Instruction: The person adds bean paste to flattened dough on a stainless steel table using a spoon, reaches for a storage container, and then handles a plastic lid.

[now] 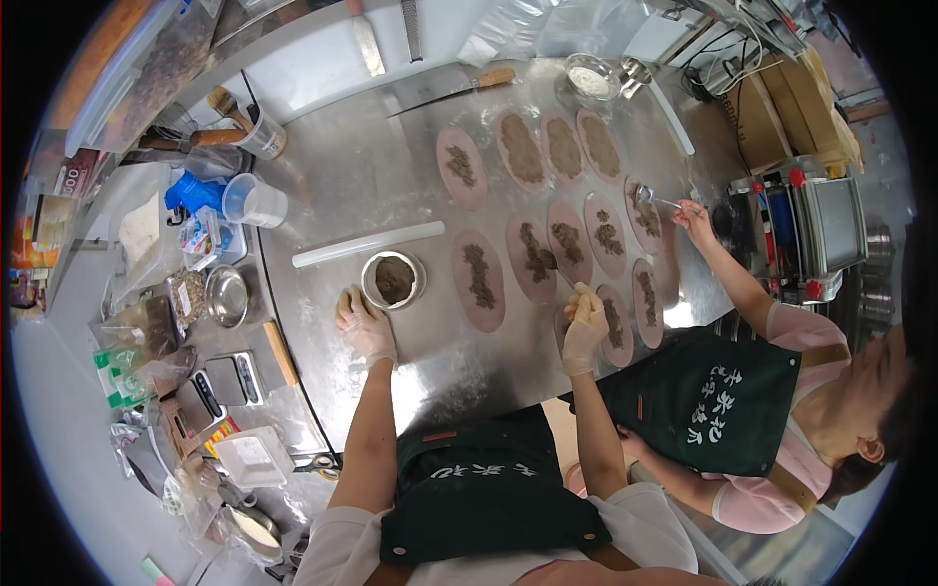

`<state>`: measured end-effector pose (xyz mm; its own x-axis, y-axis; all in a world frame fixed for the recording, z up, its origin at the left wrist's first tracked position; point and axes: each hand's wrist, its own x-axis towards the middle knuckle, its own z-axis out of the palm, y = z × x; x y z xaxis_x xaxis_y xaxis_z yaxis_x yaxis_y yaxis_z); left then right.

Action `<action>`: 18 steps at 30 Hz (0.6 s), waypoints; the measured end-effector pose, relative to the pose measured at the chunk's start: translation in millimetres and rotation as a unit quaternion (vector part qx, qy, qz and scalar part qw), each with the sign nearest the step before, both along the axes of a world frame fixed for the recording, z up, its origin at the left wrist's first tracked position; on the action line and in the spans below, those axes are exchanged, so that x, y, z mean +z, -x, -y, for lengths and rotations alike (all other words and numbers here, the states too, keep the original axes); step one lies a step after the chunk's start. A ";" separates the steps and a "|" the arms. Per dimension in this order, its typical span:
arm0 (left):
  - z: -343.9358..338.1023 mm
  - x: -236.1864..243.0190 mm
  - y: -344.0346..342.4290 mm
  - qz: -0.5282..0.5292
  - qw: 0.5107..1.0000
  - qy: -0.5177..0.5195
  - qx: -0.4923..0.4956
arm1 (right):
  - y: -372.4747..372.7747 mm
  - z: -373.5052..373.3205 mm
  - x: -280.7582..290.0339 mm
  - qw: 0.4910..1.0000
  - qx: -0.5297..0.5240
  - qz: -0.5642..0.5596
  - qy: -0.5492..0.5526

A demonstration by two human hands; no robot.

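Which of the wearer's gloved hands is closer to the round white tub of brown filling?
Left. The left hand is close beside the tub, at its near-left side; the right hand is well off to its right, holding a slim spoon.

Bakery kitchen; dough ovals (479, 318) on steel worktable (342, 195).

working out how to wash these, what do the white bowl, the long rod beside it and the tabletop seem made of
White bowl: smooth, plain white rim; plastic or ceramic, the look leaves it open. Long rod: probably plastic with a satin finish, being evenly white and smooth, without visible grain. Tabletop: likely stainless steel with a soft sheen, being grey with blurred, bright reflections.
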<state>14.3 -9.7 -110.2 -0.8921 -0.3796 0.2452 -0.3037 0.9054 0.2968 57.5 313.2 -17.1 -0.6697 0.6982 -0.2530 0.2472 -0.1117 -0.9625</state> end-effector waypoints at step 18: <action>1.4 -3.1 -1.5 -0.004 1.000 -0.001 -0.003 | 12.3 0.3 -4.0 1.000 0.011 -0.013 -0.006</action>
<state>15.8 -11.1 -113.3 -0.8923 -0.3750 0.2515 -0.2961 0.9065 0.3011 45.2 312.9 -21.1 -0.6918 0.6857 -0.2262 0.2237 -0.0943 -0.9701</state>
